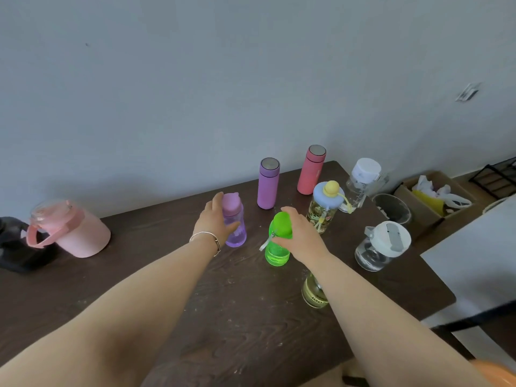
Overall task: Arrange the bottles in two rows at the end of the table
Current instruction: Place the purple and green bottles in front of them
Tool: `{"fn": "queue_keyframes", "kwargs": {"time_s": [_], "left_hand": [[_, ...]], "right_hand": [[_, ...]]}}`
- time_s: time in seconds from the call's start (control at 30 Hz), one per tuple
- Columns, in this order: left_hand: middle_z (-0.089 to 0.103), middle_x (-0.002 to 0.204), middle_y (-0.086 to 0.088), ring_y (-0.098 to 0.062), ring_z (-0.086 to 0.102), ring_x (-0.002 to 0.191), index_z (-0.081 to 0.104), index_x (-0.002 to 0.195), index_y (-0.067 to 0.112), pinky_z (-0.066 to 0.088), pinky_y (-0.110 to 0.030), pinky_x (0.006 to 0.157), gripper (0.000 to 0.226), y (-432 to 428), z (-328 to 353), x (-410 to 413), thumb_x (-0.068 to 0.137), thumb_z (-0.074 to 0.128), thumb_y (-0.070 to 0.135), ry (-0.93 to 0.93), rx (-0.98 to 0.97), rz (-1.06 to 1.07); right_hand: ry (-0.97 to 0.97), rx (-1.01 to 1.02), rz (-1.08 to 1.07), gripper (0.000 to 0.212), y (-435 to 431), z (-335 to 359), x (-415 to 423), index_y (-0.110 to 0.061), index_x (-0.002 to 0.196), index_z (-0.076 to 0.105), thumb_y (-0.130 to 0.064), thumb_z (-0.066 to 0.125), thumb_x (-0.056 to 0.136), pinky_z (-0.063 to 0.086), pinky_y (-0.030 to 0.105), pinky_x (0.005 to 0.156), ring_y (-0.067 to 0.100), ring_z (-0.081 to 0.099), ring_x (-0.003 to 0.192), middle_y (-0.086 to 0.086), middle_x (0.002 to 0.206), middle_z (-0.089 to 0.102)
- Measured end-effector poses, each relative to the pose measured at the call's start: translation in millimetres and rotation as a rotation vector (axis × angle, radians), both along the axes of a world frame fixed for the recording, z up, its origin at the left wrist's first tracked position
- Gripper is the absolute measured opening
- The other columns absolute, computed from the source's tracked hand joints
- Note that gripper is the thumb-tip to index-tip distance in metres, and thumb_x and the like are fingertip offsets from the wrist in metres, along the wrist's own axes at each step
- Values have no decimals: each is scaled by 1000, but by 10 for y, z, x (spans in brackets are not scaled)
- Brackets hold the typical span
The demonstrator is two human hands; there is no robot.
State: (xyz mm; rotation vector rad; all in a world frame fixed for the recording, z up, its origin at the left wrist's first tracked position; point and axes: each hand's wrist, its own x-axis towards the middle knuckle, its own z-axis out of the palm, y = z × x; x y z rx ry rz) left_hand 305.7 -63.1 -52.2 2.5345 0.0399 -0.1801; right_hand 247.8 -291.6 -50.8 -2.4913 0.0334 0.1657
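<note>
The left hand (pixel 216 219) wraps the translucent purple bottle (pixel 236 224); the right hand (pixel 300 236) grips the green bottle (pixel 276 244) at its cap. Both bottles stand upright at desk (pixel 139 275) centre. At 12 o'clock stand the purple flask (pixel 268 184) and red flask (pixel 310 170). The right forearm hides most of a yellowish bottle (pixel 312 293) at 5 o'clock.

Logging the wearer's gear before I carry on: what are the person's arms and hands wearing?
Both forearms are bare, with no sleeves in view and no gloves. The left hand has a thin silver-coloured bangle around its wrist. The right hand shows no jewellery or watch. No rings are visible on either hand.
</note>
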Motion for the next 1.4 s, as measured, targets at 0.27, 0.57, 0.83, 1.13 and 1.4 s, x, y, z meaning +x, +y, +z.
{"fn": "queue_keyframes", "kwargs": {"time_s": [0.27,0.57,0.83,1.13,1.4], "left_hand": [[53,130,-5,-30,57,108,36,135,28,49,-36,85,73,-35,-68,28,75,78,26,-65,-164,63],[54,128,-2,-27,57,103,38,134,30,49,-36,83,74,218,133,-243,73,78,29,-108,-211,181],[55,124,1,-25,56,98,37,132,30,52,-40,83,72,772,399,-902,72,77,29,-144,-169,325],[58,117,1,-28,58,91,37,128,33,53,-39,79,67,1608,648,-1607,74,75,27,-192,-123,503],[58,122,-5,-30,58,101,36,133,29,52,-41,84,73,2337,741,-1863,73,78,28,-247,-138,571]], "right_hand": [[-23,39,-17,75,-42,-40,1,-34,138,35,-40,78,77,47,42,88,27,55,107,6,120,56],[-80,37,16,74,45,215,23,-34,136,37,-41,79,75,49,43,86,30,56,107,8,117,58],[-164,113,99,72,490,511,-38,-32,134,44,-40,81,72,48,38,86,29,58,109,5,120,62],[-156,179,233,75,1288,648,-240,-30,137,44,-40,81,73,47,38,88,29,57,112,8,118,62],[-144,168,273,75,2002,678,-405,-30,137,44,-38,82,73,47,38,89,29,56,113,6,120,61]]}}
